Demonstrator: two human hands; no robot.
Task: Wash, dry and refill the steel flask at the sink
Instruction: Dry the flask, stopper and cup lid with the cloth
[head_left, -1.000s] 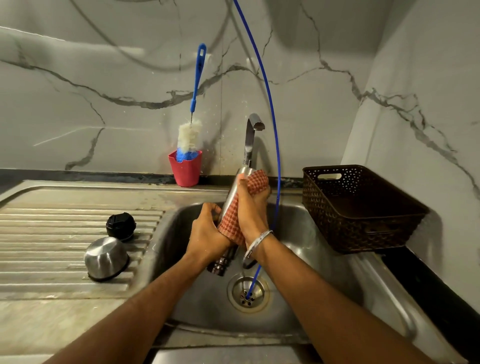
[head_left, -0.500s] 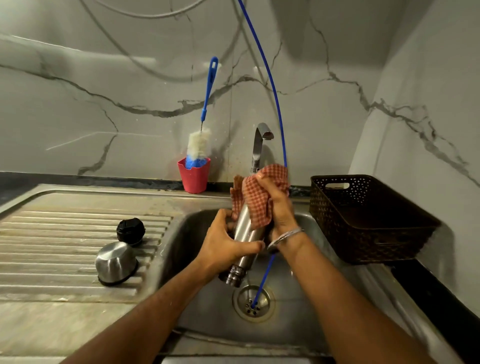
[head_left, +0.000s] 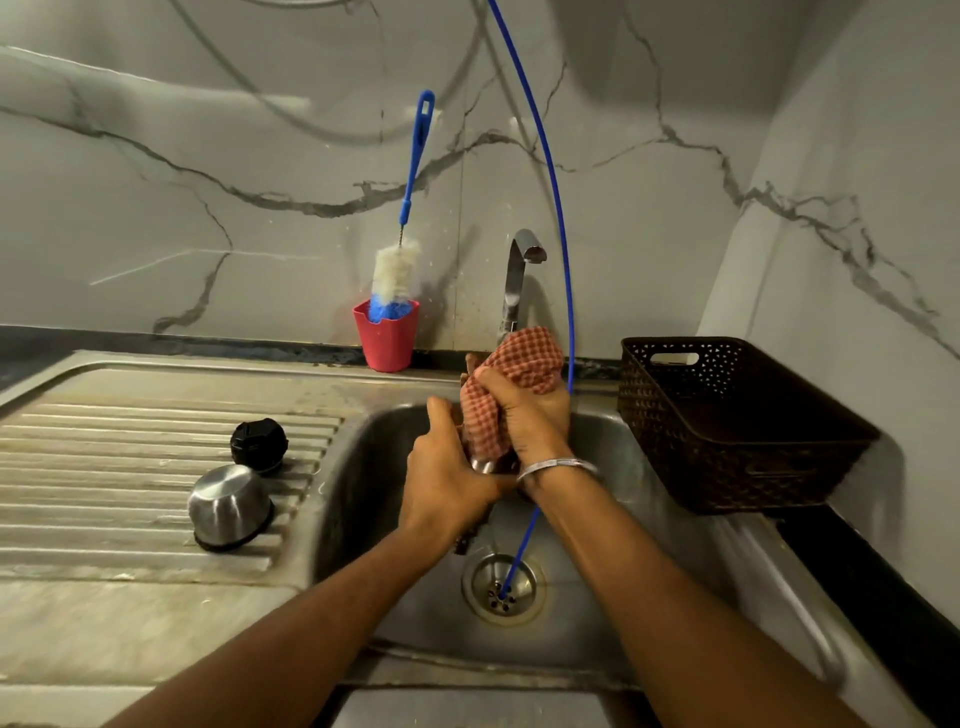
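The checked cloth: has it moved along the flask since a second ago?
Yes. The checked cloth has slid up the flask, toward the tap, with the right hand.

Light: dim, you get a soft glow from above.
Shadows: dark beside the basket (head_left: 727, 431).
Glare: highlights on the cup (head_left: 228, 506).
Blur: hands smeared (motion).
Edges: wide-angle bending.

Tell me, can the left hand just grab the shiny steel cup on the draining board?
Probably not right away: the left hand is busy holding the flask. The steel cup sits close on that side with nothing between.
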